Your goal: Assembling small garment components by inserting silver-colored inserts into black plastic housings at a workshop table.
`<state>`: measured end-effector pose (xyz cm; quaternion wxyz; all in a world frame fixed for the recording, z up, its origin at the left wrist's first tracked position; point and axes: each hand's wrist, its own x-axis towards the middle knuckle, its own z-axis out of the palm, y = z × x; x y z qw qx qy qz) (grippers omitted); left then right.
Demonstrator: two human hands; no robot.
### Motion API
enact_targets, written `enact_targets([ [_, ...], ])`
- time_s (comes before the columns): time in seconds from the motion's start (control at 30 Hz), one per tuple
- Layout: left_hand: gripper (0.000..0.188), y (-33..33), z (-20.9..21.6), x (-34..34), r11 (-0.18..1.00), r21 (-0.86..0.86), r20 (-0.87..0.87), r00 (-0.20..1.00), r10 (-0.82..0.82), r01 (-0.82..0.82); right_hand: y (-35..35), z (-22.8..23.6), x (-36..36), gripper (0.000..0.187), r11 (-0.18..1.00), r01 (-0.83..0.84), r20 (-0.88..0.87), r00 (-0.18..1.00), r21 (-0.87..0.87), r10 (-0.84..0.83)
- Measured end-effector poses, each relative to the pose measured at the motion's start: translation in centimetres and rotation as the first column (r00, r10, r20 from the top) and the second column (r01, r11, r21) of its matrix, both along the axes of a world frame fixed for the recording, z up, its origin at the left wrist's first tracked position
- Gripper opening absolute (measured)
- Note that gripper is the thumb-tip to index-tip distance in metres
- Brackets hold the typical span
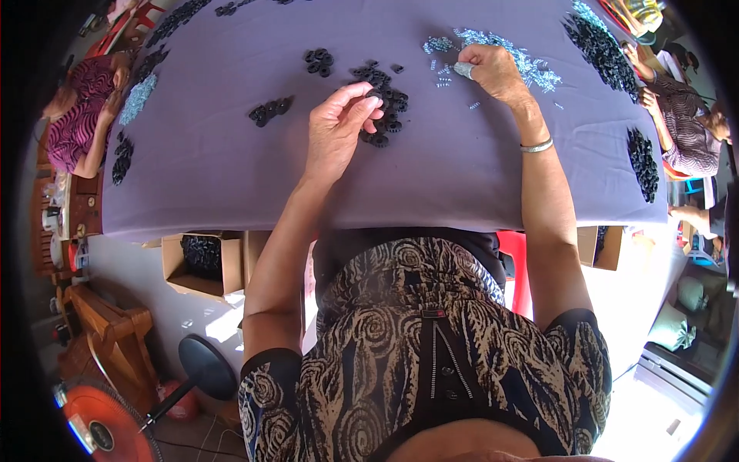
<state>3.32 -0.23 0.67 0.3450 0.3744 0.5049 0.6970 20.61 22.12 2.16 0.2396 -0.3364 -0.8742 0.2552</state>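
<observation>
My left hand (pixel 336 129) is closed in a pinch at the near left edge of a loose pile of small black ringed plastic parts (pixel 391 115). A small black part shows between its thumb and forefinger. To the right, my right hand (pixel 496 73) has its fingers pinched together over a scattered heap of small silvery coil springs (pixel 539 75). A grey wrap covers one of its fingertips. Whatever sits between those fingers is too small to make out. Two smaller clusters of black parts lie left of my left hand, one farther off (pixel 318 61) and one nearer (pixel 269 112).
A purple cloth (pixel 431 185) covers the table. More black parts (pixel 604 58) and springs (pixel 139 98) lie along both sides, where other people (pixel 85 115) sit working. Under the near edge stand cardboard boxes (pixel 231 266). A red fan (pixel 108 423) is at lower left.
</observation>
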Motion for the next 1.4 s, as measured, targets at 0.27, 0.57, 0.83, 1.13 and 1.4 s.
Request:
enact_targets([
  [0.27, 0.023, 0.1, -0.2, -0.2, 1.000, -0.020, 0.017, 1.000, 0.006, -0.006, 1.0, -0.5, 0.2, 0.016, 1.000, -0.022, -0.032, 0.999, -0.013, 0.022],
  [0.57, 0.023, 0.1, -0.1, -0.1, 0.999, -0.033, -0.001, 1.000, 0.004, -0.004, 0.8, -1.3, -0.2, 0.015, 0.980, -0.096, -0.006, 0.995, 0.173, 0.099],
  [0.83, 0.025, 0.2, -0.2, -0.2, 0.999, -0.008, -0.020, 0.999, -0.041, 0.041, 0.2, -0.6, -0.7, 0.010, 0.939, -0.314, -0.400, 0.886, -0.141, 0.236],
  [1.13, 0.024, 0.1, -0.3, -0.2, 0.999, -0.042, -0.071, 0.997, -0.027, 0.024, -7.6, 1.0, -4.3, 0.010, 0.830, -0.525, -0.471, 0.790, -0.189, 0.392],
  [1.4, 0.022, 0.0, -0.3, -0.2, 0.999, -0.048, -0.106, 0.994, -0.026, 0.021, -9.2, 2.0, -4.4, 0.015, 0.873, -0.485, -0.301, 0.825, 0.057, 0.478],
])
